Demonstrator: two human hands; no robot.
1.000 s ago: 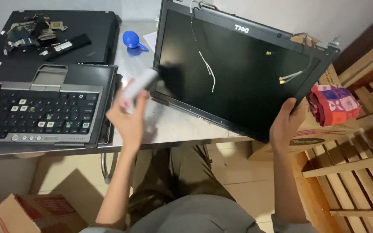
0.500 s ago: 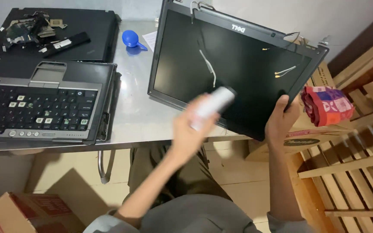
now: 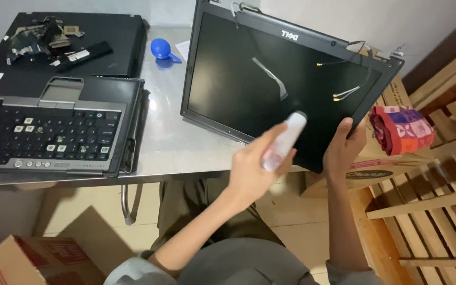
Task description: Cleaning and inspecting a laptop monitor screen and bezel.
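Observation:
My right hand [image 3: 342, 150] grips the lower right corner of a detached laptop screen panel [image 3: 249, 58], which is tilted up with its lower edge resting on the metal table [image 3: 180, 142]. Loose thin cables hang over the panel's top and across its dark face. My left hand [image 3: 254, 166] holds a small white cylindrical bottle [image 3: 286, 138] with its tip pointing at the lower middle of the screen, close to the glass.
A laptop base with keyboard [image 3: 54, 129] lies at the table's left, with a closed black laptop [image 3: 69, 45] carrying loose parts behind it. A blue air blower [image 3: 162, 50] sits at the back. A folded colourful cloth [image 3: 399, 129] rests on a cardboard box [image 3: 376, 169] beside wooden crates [image 3: 434, 200]. Another box [image 3: 22, 261] stands on the floor.
My left hand carried the white bottle from near the keyboard rightward to the front of the screen. The panel and my right hand stayed nearly still.

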